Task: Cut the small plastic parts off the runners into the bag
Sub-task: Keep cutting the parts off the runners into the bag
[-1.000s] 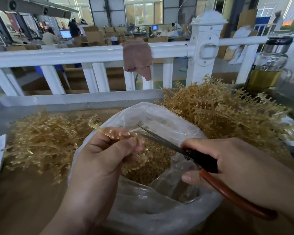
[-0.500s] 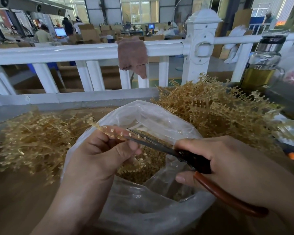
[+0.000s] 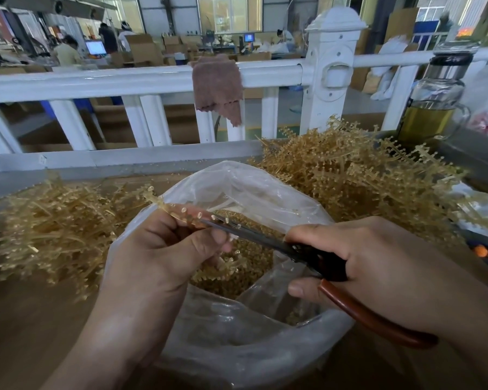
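On brown table: runner heaps, bag; white railing beyond

A cloudy clear plastic bag holds golden-amber plastic parts; amber runner heaps flank it. Above it, steel scissors with black and red-brown handles. Behind it, a white railing with a mauve cloth.

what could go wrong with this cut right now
The scissors in the right hand have their blades right beside the thumb of the left hand, which pinches the runner, so a snip could nick skin. The cut is near the left rim of the bag, so freed parts might bounce out instead of dropping inside.
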